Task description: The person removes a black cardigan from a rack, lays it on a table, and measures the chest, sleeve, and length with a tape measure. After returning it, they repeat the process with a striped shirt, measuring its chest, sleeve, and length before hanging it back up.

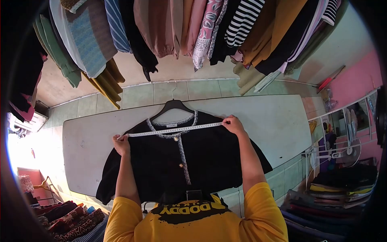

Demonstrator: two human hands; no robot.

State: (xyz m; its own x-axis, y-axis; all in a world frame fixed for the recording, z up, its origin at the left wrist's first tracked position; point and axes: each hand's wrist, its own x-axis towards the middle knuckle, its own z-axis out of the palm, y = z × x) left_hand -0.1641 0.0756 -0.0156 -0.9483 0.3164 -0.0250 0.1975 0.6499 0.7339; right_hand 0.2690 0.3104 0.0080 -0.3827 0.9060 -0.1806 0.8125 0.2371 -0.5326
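The left hand (121, 144) is pinching one end of the white flexible measuring tape (173, 130), its fingers closed narrowly on it at the garment's shoulder edge. The right hand (233, 124) is pinching the other end, fingers curled tightly on it. Between the two sets of fingers, the tape is stretching taut across the black short-sleeved fabric blouse (201, 161) with white lace trim. The blouse is lying flat on the white rectangular table (266, 117), on a black hanger (172, 105) just beyond the fingers.
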